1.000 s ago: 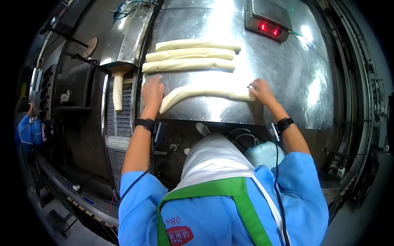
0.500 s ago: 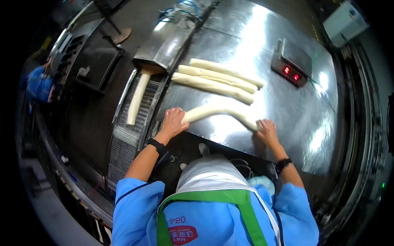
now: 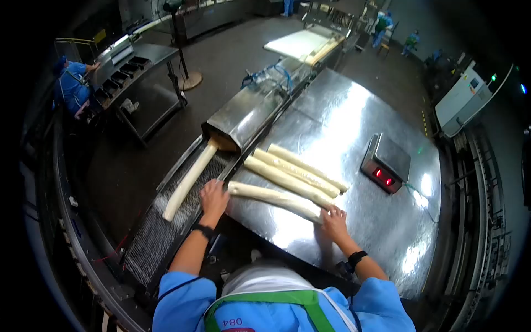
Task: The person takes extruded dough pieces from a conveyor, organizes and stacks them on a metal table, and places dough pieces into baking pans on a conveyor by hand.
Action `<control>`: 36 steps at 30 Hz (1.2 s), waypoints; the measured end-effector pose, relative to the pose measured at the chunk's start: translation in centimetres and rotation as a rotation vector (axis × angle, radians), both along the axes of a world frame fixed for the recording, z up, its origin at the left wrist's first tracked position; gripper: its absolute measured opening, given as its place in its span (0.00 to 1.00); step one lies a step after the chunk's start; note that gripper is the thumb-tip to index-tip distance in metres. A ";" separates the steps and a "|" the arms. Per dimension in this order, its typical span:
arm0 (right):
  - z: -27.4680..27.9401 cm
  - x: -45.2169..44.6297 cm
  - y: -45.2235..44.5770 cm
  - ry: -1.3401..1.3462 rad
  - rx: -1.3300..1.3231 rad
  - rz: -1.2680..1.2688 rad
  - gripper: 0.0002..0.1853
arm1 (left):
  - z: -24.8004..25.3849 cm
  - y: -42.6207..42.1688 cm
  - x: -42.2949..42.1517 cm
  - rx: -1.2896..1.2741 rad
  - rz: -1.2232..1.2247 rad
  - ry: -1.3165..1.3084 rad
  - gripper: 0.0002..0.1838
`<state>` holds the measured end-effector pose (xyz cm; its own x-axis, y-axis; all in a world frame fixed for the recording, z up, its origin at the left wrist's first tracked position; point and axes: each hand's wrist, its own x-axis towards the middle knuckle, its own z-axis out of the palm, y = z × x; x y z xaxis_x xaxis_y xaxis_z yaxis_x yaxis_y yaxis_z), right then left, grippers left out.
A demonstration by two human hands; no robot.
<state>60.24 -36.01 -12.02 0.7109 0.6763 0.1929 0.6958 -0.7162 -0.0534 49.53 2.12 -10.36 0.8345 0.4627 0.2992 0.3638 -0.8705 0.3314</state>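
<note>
A pale dough roll (image 3: 274,198) lies nearly straight on the metal table (image 3: 381,238), close to the front of three similar rolls (image 3: 289,181). At its left end is my left hand (image 3: 214,197), fingers spread and not wrapped round it. My right hand (image 3: 334,222) has its fingers curled over the right end, which they partly hide. Another dough roll (image 3: 189,181) comes out of a metal housing (image 3: 243,119) onto a mesh belt (image 3: 149,252), left of my left hand.
A scale (image 3: 387,163) with red digits stands on the table to the right, its cable trailing. One co-worker (image 3: 74,86) is at a bench with dark trays (image 3: 119,77) at the far left. More people (image 3: 381,27) are in the background, near a white cabinet (image 3: 463,99).
The front roll has gone from bent to nearly straight and lies closer to the other three. My left hand's fingers have loosened from its end. The head view has tilted up.
</note>
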 end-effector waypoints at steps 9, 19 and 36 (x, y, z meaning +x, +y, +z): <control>0.9 -1.2 -4.7 0.082 0.052 0.252 0.25 | -1.7 1.7 -18.7 -0.010 0.551 0.154 0.09; -5.6 6.3 -12.5 0.213 -0.150 0.255 0.32 | 0.7 -4.3 -20.5 -1.689 0.171 -0.548 0.23; 18.1 4.4 13.6 0.954 0.101 0.385 0.26 | 20.5 -11.2 -48.6 -0.356 0.689 -1.838 0.23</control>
